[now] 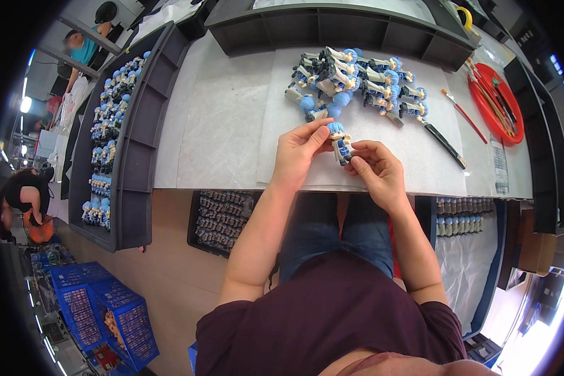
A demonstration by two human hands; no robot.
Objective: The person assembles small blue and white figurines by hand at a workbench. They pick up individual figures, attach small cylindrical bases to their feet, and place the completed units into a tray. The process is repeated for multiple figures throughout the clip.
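Observation:
Between my two hands, over the front of the white-covered table [219, 125], is a small blue-haired figurine [341, 145] in a white and blue outfit. My left hand [299, 149] pinches it near the head, thumb and forefinger closed on its left side. With thumb and fingers, my right hand [377, 170] grips it lower down, by the feet. Just beyond my hands lies a heap of similar figurines [341, 75], some piled on each other, others lying in rows to the right.
A dark tray [141, 125] of figurines stands at the left, another dark tray [332, 31] at the back. On the right are a red dish [476, 94] of brushes, a loose red brush [465, 116] and a black pen-like tool [443, 145]. Blue crates [106, 307] sit on the floor.

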